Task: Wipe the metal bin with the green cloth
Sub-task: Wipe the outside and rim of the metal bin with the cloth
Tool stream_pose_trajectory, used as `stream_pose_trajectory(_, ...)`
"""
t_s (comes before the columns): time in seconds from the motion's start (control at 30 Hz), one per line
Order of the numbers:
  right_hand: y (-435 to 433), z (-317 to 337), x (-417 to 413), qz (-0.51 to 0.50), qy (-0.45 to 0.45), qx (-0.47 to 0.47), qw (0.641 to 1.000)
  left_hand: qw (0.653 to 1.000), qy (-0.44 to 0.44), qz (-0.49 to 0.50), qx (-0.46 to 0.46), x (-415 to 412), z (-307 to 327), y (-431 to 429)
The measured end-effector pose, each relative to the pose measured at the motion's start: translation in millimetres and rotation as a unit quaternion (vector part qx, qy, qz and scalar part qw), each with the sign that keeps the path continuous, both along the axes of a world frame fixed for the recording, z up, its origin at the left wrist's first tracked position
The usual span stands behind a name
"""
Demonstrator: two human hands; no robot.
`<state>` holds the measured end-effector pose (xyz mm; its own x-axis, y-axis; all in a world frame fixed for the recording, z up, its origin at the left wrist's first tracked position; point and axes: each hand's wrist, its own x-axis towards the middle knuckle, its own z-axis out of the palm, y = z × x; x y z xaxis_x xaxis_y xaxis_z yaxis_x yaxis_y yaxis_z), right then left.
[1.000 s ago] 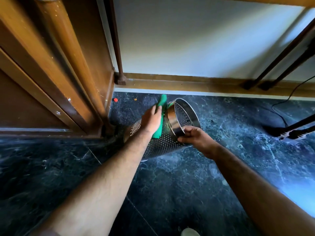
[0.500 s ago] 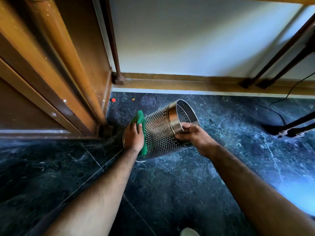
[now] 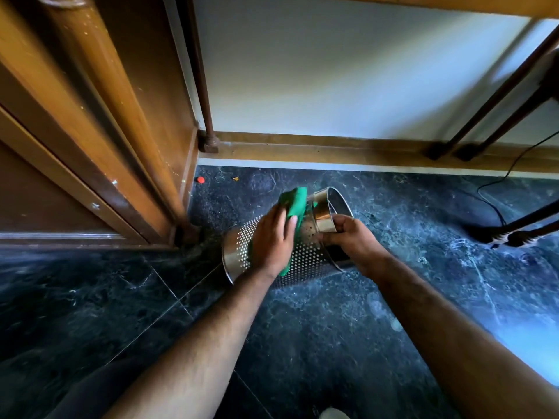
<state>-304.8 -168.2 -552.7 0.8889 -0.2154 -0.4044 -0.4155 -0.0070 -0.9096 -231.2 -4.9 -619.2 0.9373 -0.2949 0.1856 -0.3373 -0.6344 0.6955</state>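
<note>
Down on the dark floor (image 3: 302, 343) near the wooden door (image 3: 99, 122), the bin (image 3: 305, 255) lay tilted. Left hand (image 3: 273, 243) pressed the cloth (image 3: 295, 202) flat against its perforated side, fingers nearly straight; right hand (image 3: 352, 243) curled closed around the rim.

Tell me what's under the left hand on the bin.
Under the left hand lies the green cloth, pressed on the metal bin's perforated side. The cloth's middle and the metal beneath are covered.
</note>
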Motion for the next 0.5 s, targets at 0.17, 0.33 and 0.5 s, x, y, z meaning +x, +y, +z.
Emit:
stream_pose_trajectory(0.17, 5, 4, -3, -0.007, 0.007, 0.051, 0.999, 0.986, 0.105, 0.107, 0.072, 20, -31, 43)
stream_pose_trajectory(0.33, -4, 11, -4, 0.137, 0.018, -0.024, 0.990, 0.950, 0.282, 0.114, 0.067, 48, -3, 28)
stream_pose_trajectory(0.5, -22, 21, 4, 0.161, 0.059, -0.150, 0.974, 0.975, 0.211, 0.059, -0.034, 29, 46, -24)
